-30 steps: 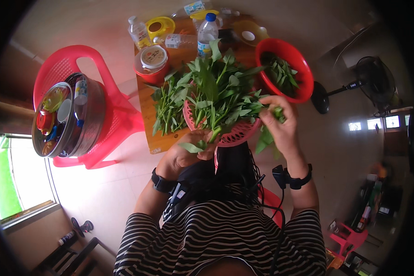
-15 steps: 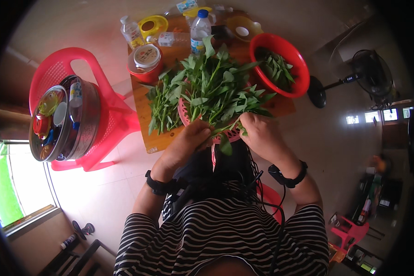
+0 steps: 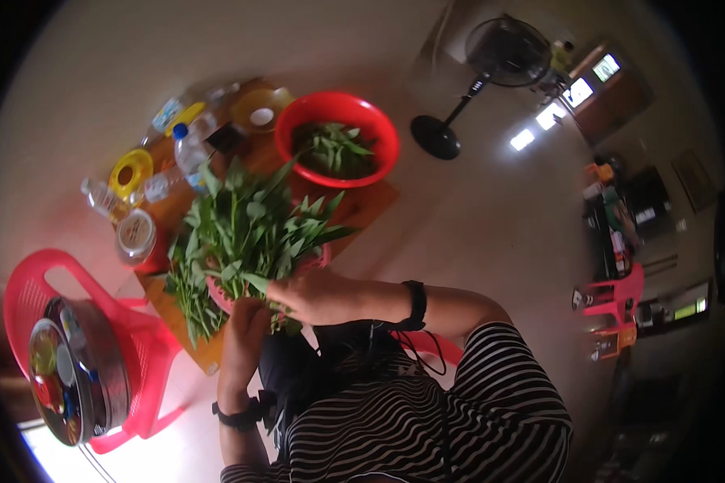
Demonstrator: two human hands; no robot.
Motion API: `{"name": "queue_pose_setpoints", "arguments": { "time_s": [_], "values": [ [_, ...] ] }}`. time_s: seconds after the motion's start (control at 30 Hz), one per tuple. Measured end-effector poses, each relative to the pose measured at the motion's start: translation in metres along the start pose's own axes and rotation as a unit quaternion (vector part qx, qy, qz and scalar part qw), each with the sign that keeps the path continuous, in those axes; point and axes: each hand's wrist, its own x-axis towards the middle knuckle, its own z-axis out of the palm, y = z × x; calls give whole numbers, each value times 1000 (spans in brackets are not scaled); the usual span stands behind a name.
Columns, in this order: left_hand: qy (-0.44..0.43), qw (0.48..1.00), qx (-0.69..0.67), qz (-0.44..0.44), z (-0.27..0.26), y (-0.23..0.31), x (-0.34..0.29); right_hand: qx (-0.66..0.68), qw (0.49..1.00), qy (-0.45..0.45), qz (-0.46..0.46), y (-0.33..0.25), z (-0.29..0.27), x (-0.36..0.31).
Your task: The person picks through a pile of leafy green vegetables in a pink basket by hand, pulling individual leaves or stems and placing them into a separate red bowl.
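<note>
Counted: two hands (image 3: 248, 324) (image 3: 308, 296), two black wristbands (image 3: 238, 417) (image 3: 416, 306), one red basin (image 3: 372, 121), one pink basket (image 3: 220, 296), one standing fan (image 3: 509, 51), one table (image 3: 370, 201).

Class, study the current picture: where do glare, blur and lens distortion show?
Head view: white glare at lower left, below the pink plastic chair; head view: the right hand and left hand look slightly soft; head view: fisheye bending toward the rim, corners fading to black.

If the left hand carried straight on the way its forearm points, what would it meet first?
Most likely the leafy greens heaped over the pink basket, just ahead of the left hand; depth is hard to judge, so it might brush the basket's rim first.
</note>
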Motion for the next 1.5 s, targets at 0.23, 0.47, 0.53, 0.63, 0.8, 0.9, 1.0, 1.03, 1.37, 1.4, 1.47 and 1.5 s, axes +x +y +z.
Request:
{"name": "queue_pose_setpoints", "arguments": {
  "time_s": [0.23,0.47,0.53,0.63,0.8,0.9,1.0,1.03,1.37,1.4,1.47,1.5],
  "values": [
    [-83,996,19,22,6,3,4,-83,990,-116,6,-9,-21,-15],
    [-94,994,-48,35,-2,-7,1,-122,988,-79,-44,-16,-20,-7],
    [-69,991,-97,53,5,-8,3,-106,993,-40,-39,-13,-17,-9],
    [-32,991,-122,36,9,13,1,11,998,-6,67,-17,-20,-3],
    [24,991,-104,83,1,8,-3,191,928,283,148,36,-30,22],
    [180,967,-130,121,-22,2,-1,59,892,421,154,53,-95,33],
    [379,917,-54,109,-61,-22,1,-93,873,450,165,106,-138,44],
    [414,904,-33,97,-80,-28,1,-152,876,438,131,132,-151,52],
    [338,908,234,84,-122,-125,65,-286,892,94,338,254,-133,31],
    [299,923,240,41,-120,-130,66,-304,893,85,320,241,-127,32],
    [270,873,401,64,-111,-134,73,-305,899,108,295,222,-119,28],
    [260,881,387,77,-108,-133,75,-305,909,125,255,216,-119,24]
  ]
}}
